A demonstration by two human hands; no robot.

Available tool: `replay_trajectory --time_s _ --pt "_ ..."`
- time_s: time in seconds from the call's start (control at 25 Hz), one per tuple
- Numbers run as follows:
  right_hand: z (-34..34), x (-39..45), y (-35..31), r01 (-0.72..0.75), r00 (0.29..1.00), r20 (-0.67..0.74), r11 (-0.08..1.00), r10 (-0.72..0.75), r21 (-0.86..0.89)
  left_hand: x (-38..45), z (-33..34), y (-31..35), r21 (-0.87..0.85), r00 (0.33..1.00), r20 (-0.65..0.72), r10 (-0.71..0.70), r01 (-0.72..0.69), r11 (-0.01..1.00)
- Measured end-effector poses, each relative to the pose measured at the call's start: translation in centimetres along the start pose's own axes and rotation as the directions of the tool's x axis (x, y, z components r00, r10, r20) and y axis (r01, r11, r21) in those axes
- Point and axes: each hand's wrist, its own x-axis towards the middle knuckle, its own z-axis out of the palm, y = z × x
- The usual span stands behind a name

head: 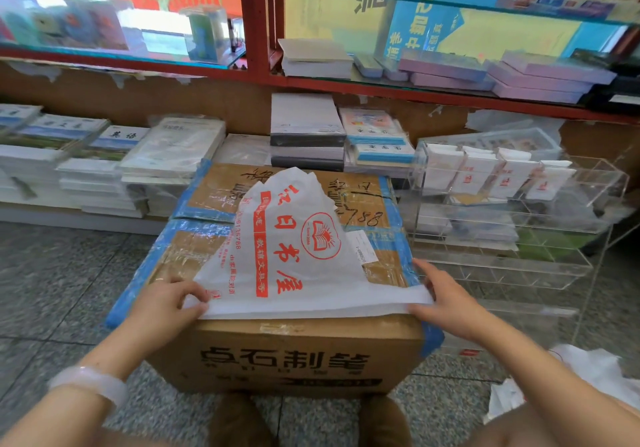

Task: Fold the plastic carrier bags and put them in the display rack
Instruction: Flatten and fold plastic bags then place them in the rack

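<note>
The near corners of the carrier bag [298,256] are pinched by the left hand [166,308] and right hand [450,304], its body spread beyond the fingers on the cardboard box [294,356]. Slippage of the thin film could skew the fold; the display rack [519,225] stands further right.

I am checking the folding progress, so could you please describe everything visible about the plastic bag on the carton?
The plastic bag is thin, white and slightly see-through, printed with red characters and a round red book logo. It lies spread on the taped cardboard carton, its near edge along the carton's front, its crumpled far end narrowing to a raised peak. The left hand pinches its near left corner; the right hand holds the near right corner.
</note>
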Motion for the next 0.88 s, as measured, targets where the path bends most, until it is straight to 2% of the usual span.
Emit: replay_trajectory --time_s 0.04,0.12,0.16,0.24,0.32,0.4,0.56,0.68,0.72,0.8,0.84,0.88 --pt "-0.5 -0.4 -0.5 0.043 0.999 0.034 0.998 -0.041 -0.041 -0.3 -0.1 0.6 0.119 0.995 -0.09 0.044 -0.034 0.992" --pt "-0.1 -1.5 -3.1 0.151 0.987 -0.01 0.96 -0.158 -0.235 -0.6 0.5 1.8 0.203 0.937 -0.253 0.24 -0.191 0.96" --pt "0.9 -1.9 -5.2 0.235 0.962 -0.061 0.92 -0.266 -0.315 -0.9 1.3 2.6 0.205 0.907 -0.231 0.351 -0.308 0.929" --pt "4.1 -2.5 -10.0 0.418 0.889 -0.042 0.844 -0.457 -0.337 -1.4 3.4 4.0 0.25 0.89 0.052 0.453 -0.451 0.857" --pt "8.0 -1.8 -12.5 0.503 0.851 0.053 0.78 -0.523 -0.373 -1.6 4.9 3.9 0.294 0.878 0.243 0.413 -0.472 0.831" --pt "9.8 -0.6 -11.9 0.469 0.871 0.086 0.766 -0.484 -0.44 -2.0 5.2 3.8 0.3 0.89 0.314 0.329 -0.422 0.855" --pt "8.4 -0.7 -5.1 0.296 0.926 -0.051 0.803 -0.374 -0.517 -3.1 4.9 3.9 0.322 0.869 0.409 0.278 -0.423 0.847" --pt "3.9 -1.0 -2.5 0.132 0.991 0.025 0.894 -0.134 -0.427 -3.7 4.2 4.8 0.294 0.857 0.443 0.262 -0.415 0.861" --pt "2.8 -0.4 -2.5 0.082 0.995 -0.019 0.915 -0.097 -0.396 -4.0 3.8 5.2 0.287 0.863 0.427 0.272 -0.414 0.864" --pt "0.6 1.9 -4.1 0.081 0.957 -0.249 0.96 -0.15 -0.268 -3.8 3.4 5.1 0.253 0.881 0.333 0.337 -0.427 0.868" --pt "-0.1 3.5 -5.2 0.121 0.933 -0.312 0.973 -0.179 -0.197 -3.6 2.8 5.2 0.214 0.901 0.23 0.367 -0.415 0.884" --pt "-0.6 5.4 -6.2 0.159 0.925 -0.325 0.977 -0.197 -0.139 -3.2 2.0 5.4 0.158 0.918 0.053 0.392 -0.396 0.905"
